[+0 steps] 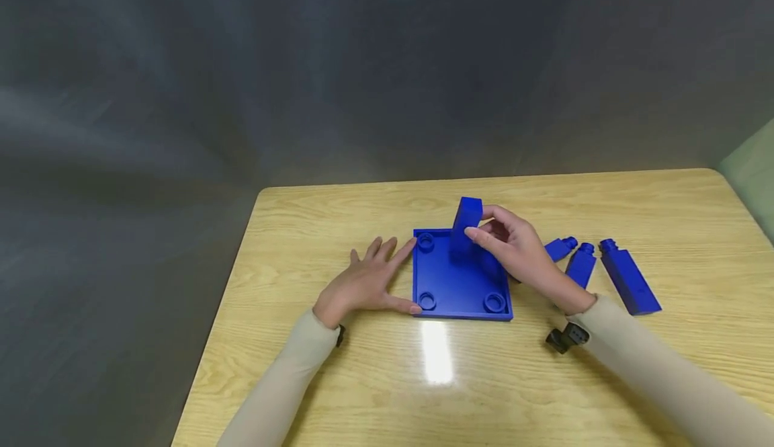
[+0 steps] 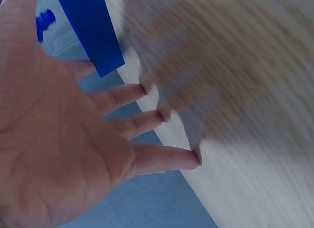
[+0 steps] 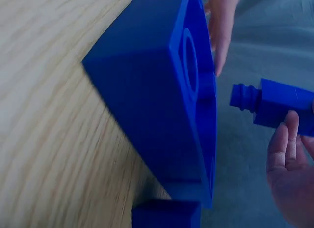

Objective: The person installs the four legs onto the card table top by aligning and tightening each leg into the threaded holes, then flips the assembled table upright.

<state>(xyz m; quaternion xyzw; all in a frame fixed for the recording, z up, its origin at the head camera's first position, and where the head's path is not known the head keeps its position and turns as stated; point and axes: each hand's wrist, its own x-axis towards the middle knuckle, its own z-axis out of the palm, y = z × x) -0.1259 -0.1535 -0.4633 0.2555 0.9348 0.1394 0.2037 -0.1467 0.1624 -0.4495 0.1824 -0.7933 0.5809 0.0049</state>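
Observation:
A square blue tabletop lies underside up, with a raised rim and round sockets showing at three corners. My left hand is spread flat at its left side, thumb and index fingertips at the rim. My right hand pinches a blue square leg between thumb and fingers over the far right part of the tabletop. In the right wrist view, the threaded end of the leg points toward the tabletop, with a gap between them. The far right corner is hidden behind the right hand and leg.
Three more blue legs lie on the wooden table to the right: one leg partly behind the right hand, a second leg by the forearm, a third leg farther right. A dark curtain hangs behind the table.

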